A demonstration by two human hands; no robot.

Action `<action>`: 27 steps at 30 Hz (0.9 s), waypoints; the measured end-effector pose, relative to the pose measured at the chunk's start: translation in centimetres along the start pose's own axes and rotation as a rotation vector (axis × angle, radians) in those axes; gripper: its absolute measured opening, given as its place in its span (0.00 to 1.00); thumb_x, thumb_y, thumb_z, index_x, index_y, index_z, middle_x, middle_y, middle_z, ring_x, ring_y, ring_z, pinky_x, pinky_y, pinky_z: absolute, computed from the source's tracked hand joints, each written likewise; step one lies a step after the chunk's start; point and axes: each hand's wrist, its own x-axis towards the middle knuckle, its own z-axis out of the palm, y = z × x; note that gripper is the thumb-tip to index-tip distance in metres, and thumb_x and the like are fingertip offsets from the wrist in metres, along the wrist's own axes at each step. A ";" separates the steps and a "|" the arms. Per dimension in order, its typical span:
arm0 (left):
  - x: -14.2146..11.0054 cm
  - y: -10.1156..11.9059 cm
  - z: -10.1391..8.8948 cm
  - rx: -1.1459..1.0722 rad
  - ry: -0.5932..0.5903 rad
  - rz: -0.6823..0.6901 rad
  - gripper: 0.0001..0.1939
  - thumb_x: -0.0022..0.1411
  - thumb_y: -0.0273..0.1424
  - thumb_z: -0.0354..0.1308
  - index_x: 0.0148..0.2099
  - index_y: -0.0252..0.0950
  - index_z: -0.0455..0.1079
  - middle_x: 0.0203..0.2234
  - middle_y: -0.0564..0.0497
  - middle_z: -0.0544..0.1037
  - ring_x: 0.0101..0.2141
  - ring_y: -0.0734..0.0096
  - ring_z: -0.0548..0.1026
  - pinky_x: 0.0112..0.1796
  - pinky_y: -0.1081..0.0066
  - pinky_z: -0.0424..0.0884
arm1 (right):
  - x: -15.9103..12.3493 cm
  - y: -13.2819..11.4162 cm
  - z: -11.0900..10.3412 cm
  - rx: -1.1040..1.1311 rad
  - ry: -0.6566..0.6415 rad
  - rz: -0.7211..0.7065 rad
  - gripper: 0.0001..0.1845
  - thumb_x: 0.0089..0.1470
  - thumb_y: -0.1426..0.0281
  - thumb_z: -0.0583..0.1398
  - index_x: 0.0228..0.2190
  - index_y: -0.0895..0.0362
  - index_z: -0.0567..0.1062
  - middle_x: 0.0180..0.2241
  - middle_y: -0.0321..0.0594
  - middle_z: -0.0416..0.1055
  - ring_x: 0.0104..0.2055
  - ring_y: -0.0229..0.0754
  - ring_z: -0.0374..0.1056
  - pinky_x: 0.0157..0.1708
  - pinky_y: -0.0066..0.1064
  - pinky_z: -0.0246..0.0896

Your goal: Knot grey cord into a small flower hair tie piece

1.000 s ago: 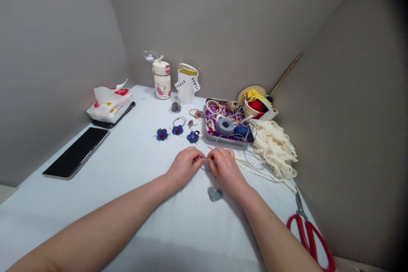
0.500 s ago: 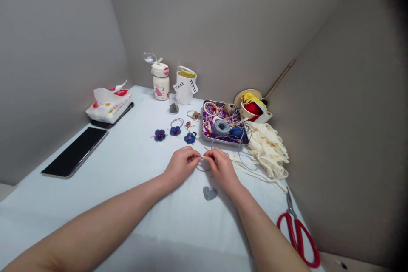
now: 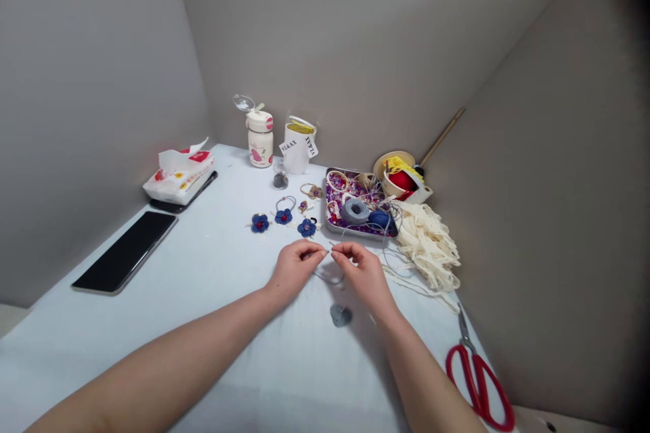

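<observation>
My left hand and my right hand meet at the middle of the table, fingertips almost touching. Thumb and forefinger of each are pinched on a thin grey cord, which sags in a loop below them. Its gripped ends are mostly hidden by the fingers. Nearer to me, under the loop, is a small grey flower-like piece; I cannot tell whether it hangs or lies on the table. Beyond my hands, blue flower hair ties and a loose blue flower lie in a group.
A metal tray holds beads, a grey cord roll and blue yarn. Cream lace is heaped beside it. Red-handled scissors lie at the right edge. At left are a phone and tissues; a bottle stands behind.
The view has shifted slightly, so everything sits a little lower and further right. My right hand's fingers have lifted and opened out a bit, and the grey piece appears turned.
</observation>
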 end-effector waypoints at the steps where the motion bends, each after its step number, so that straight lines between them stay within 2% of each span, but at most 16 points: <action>1: 0.0 0.0 0.0 -0.012 -0.005 -0.008 0.09 0.55 0.35 0.59 0.31 0.34 0.76 0.29 0.49 0.77 0.31 0.70 0.71 0.34 0.71 0.66 | -0.1 -0.2 0.1 0.011 0.008 0.013 0.11 0.51 0.62 0.60 0.31 0.57 0.75 0.32 0.41 0.74 0.34 0.43 0.67 0.37 0.34 0.60; 7: -0.2 0.2 0.0 -0.039 -0.031 -0.035 0.08 0.55 0.33 0.59 0.31 0.34 0.75 0.30 0.48 0.77 0.33 0.67 0.73 0.37 0.70 0.67 | -0.5 0.6 0.8 0.067 0.022 0.012 0.10 0.53 0.62 0.59 0.31 0.56 0.74 0.30 0.39 0.73 0.33 0.42 0.65 0.35 0.33 0.59; 14: -0.4 0.0 0.2 0.092 -0.056 0.017 0.07 0.55 0.31 0.57 0.30 0.35 0.75 0.27 0.50 0.75 0.29 0.70 0.70 0.32 0.72 0.64 | -0.8 1.9 1.0 0.064 -0.005 -0.022 0.09 0.55 0.63 0.57 0.30 0.55 0.71 0.29 0.36 0.68 0.30 0.39 0.61 0.30 0.31 0.58; 19: -0.1 -0.7 0.1 0.182 -0.092 0.073 0.07 0.56 0.30 0.57 0.33 0.36 0.75 0.28 0.51 0.75 0.29 0.71 0.70 0.32 0.72 0.64 | -0.6 2.3 1.0 -0.049 -0.013 -0.071 0.05 0.56 0.67 0.54 0.30 0.54 0.68 0.28 0.34 0.65 0.29 0.38 0.60 0.30 0.30 0.56; 27: 0.3 -0.8 -0.3 0.386 -0.140 0.187 0.07 0.56 0.25 0.55 0.33 0.37 0.75 0.26 0.53 0.73 0.29 0.72 0.69 0.33 0.73 0.63 | -0.1 2.8 0.5 -0.313 -0.071 -0.196 0.04 0.57 0.71 0.53 0.29 0.54 0.66 0.30 0.35 0.65 0.33 0.40 0.61 0.38 0.33 0.52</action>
